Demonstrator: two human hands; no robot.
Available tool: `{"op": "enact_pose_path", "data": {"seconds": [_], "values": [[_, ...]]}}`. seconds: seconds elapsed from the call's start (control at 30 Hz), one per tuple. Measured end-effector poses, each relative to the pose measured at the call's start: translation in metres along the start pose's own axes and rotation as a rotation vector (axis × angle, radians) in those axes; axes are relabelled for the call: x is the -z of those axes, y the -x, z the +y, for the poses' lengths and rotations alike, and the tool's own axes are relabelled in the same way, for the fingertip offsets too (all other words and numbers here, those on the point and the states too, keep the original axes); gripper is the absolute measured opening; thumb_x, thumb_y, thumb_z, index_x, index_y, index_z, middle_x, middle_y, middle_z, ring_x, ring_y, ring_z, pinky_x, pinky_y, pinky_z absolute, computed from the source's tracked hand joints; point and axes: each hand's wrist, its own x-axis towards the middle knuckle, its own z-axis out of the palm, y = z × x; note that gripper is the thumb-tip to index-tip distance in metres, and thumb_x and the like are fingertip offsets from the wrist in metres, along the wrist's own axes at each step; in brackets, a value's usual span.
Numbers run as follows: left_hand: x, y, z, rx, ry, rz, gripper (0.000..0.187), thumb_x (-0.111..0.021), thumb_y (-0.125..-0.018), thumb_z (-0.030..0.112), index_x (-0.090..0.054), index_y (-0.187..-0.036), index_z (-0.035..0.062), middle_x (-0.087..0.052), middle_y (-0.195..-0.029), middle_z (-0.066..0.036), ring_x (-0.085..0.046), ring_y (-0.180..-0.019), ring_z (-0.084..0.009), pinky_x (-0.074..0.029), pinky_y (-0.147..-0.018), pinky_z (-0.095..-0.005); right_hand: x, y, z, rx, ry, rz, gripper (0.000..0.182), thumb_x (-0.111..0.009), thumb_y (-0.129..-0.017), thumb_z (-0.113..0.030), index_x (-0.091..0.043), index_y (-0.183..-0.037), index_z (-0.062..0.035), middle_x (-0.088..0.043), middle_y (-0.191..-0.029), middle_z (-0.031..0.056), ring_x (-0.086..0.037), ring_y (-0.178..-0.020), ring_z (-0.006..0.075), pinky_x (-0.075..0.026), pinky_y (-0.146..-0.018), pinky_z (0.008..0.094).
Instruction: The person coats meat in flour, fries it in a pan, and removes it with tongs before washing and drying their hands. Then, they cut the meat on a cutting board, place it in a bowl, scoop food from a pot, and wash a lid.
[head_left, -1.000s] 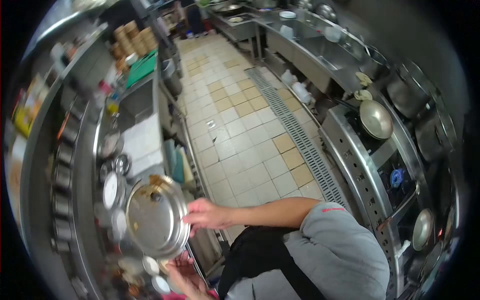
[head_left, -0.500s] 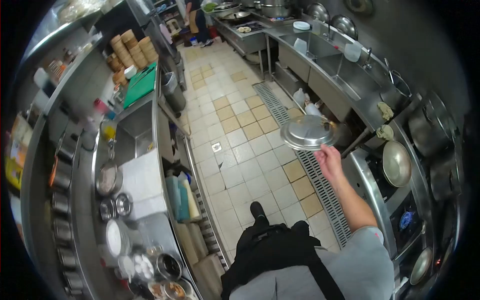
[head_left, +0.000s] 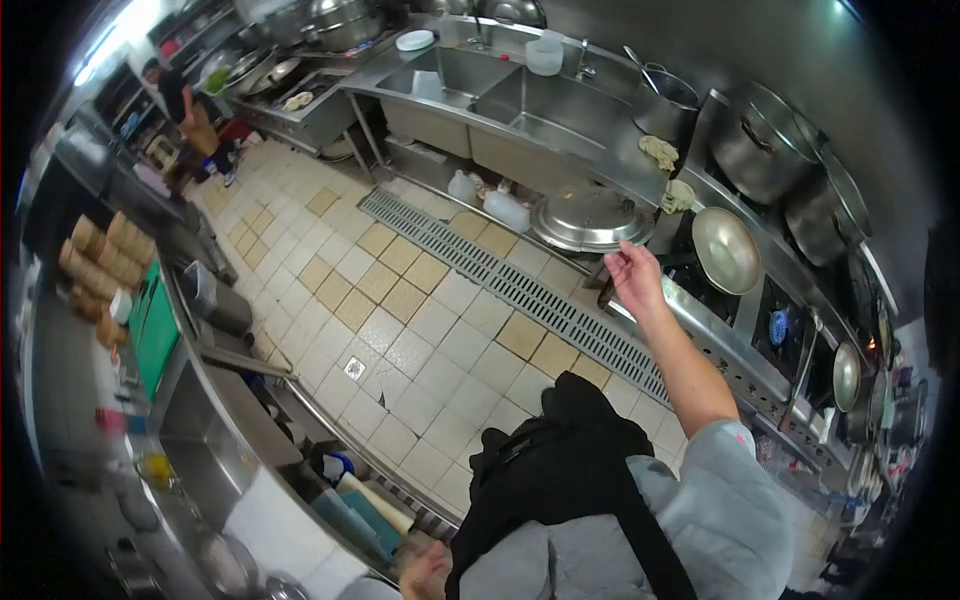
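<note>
A round metal lid (head_left: 590, 218) is gripped at its near edge by my right hand (head_left: 632, 275), beside the stove's front corner. My left hand (head_left: 426, 568) shows low in the frame, next to the left counter; it is blurred, and whether it holds anything cannot be made out. To the right of the lid, a pan (head_left: 726, 250) rests on the stove. Crumpled cloths (head_left: 658, 152) lie just behind the lid, by a tall pot (head_left: 668, 100).
Double sinks (head_left: 545, 108) line the back wall. A lit burner (head_left: 779, 327) glows at right. Large pots (head_left: 762, 140) stand behind it. A co-worker (head_left: 190, 115) stands far left. A green board (head_left: 153, 330) and a bin (head_left: 217, 300) are at left.
The view has turned right toward the sinks and stove. The lid has come nearer the stove side with my right hand. My left hand has come into view at the bottom.
</note>
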Motion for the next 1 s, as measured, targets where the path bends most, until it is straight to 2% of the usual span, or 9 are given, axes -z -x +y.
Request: {"op": "enact_pose_path", "data": {"seconds": [0.17, 0.3, 0.37, 0.43, 0.47, 0.57, 0.6, 0.77, 1.0], "values": [[0.012, -0.036, 0.15, -0.111, -0.079, 0.024, 0.061, -0.071, -0.093, 0.038, -0.056, -0.137, -0.0012, -0.066, -0.122, -0.011, -0.065, -0.104, -0.0222, -0.052, -0.083, -0.0326, 0.014, -0.056, -0.013, 0.098, -0.01, 0.079, 0.004, -0.061, -0.097, -0.007, -0.059, -0.099, -0.0042, -0.067, -0.088, 0.0047, -0.067, -0.076, 0.0148, -0.061, -0.078, 0.0322], [-0.026, -0.075, 0.265, -0.242, -0.233, -0.068, 0.065, -0.072, -0.092, 0.041, -0.056, -0.137, -0.0022, -0.066, -0.122, -0.011, -0.065, -0.109, -0.0222, -0.052, -0.083, -0.0317, 0.02, -0.105, -0.024, 0.123, -0.037, 0.098, 0.003, -0.061, -0.098, -0.008, -0.059, -0.098, -0.0055, -0.067, -0.085, 0.0043, -0.067, -0.076, 0.0146, -0.061, -0.078, 0.032], [-0.071, -0.052, 0.33, -0.27, -0.27, -0.075, 0.065, -0.072, -0.092, 0.041, -0.055, -0.138, -0.0025, -0.066, -0.123, -0.011, -0.064, -0.112, -0.0231, -0.051, -0.084, -0.0327, 0.031, -0.145, -0.025, 0.111, -0.051, 0.13, 0.004, -0.062, -0.097, -0.008, -0.059, -0.096, -0.006, -0.067, -0.086, 0.004, -0.068, -0.073, 0.0148, -0.061, -0.077, 0.034], [-0.111, -0.044, 0.373, -0.333, -0.268, -0.056, 0.057, -0.07, -0.094, 0.038, -0.058, -0.132, -0.0029, -0.066, -0.097, -0.004, -0.057, -0.082, -0.0111, -0.047, -0.075, -0.0255, 0.036, -0.195, -0.028, 0.109, -0.047, 0.126, 0.007, -0.064, -0.096, -0.008, -0.059, -0.092, -0.0065, -0.067, -0.087, 0.0046, -0.067, -0.074, 0.0153, -0.061, -0.077, 0.0351], [-0.132, -0.034, 0.394, -0.315, -0.335, -0.007, 0.057, -0.069, -0.095, 0.038, -0.058, -0.132, -0.0044, -0.068, -0.101, -0.006, -0.061, -0.09, -0.0128, -0.048, -0.082, -0.0284, 0.039, -0.216, -0.031, 0.095, -0.046, 0.126, 0.007, -0.064, -0.096, -0.008, -0.059, -0.092, -0.0065, -0.067, -0.087, 0.0046, -0.067, -0.074, 0.0153, -0.061, -0.077, 0.0351], [-0.131, -0.118, 0.392, -0.296, -0.32, -0.144, 0.062, -0.073, -0.09, 0.044, -0.061, -0.132, 0.0003, -0.07, -0.108, -0.008, -0.065, -0.097, -0.0179, -0.05, -0.078, -0.0333, 0.035, -0.299, -0.035, 0.103, -0.1, 0.134, 0.009, -0.065, -0.095, -0.008, -0.058, -0.089, -0.0062, -0.066, -0.086, 0.0056, -0.067, -0.074, 0.016, -0.061, -0.077, 0.0357], [-0.148, -0.109, 0.404, -0.316, -0.361, -0.136, 0.056, -0.074, -0.089, 0.043, -0.066, -0.127, 0.0026, -0.071, -0.102, -0.007, -0.064, -0.093, -0.0197, -0.05, -0.078, -0.0357, 0.036, -0.325, -0.033, 0.086, -0.094, 0.154, 0.007, -0.065, -0.094, -0.006, -0.059, -0.092, -0.0054, -0.065, -0.085, 0.0049, -0.066, -0.075, 0.0161, -0.061, -0.077, 0.0349], [-0.192, -0.092, 0.436, -0.19, -0.365, -0.098, 0.059, -0.072, -0.089, 0.045, -0.06, -0.13, 0.0049, -0.066, -0.108, -0.008, -0.061, -0.099, -0.0194, -0.047, -0.082, -0.0361, 0.028, -0.425, -0.012, 0.07, -0.125, 0.232, 0.008, -0.065, -0.093, -0.006, -0.058, -0.091, -0.0041, -0.064, -0.084, 0.006, -0.065, -0.075, 0.017, -0.061, -0.076, 0.0361], [-0.213, -0.146, 0.568, -0.05, -0.403, -0.088, 0.063, -0.07, -0.09, 0.048, -0.053, -0.135, 0.0082, -0.059, -0.117, -0.009, -0.056, -0.106, -0.019, -0.042, -0.088, -0.0366, 0.023, -0.569, 0.056, 0.0, -0.056, 0.344, 0.009, -0.063, -0.092, -0.002, -0.057, -0.098, 0.0003, -0.063, -0.089, 0.0096, -0.065, -0.079, 0.0211, -0.061, -0.075, 0.0374]]}}
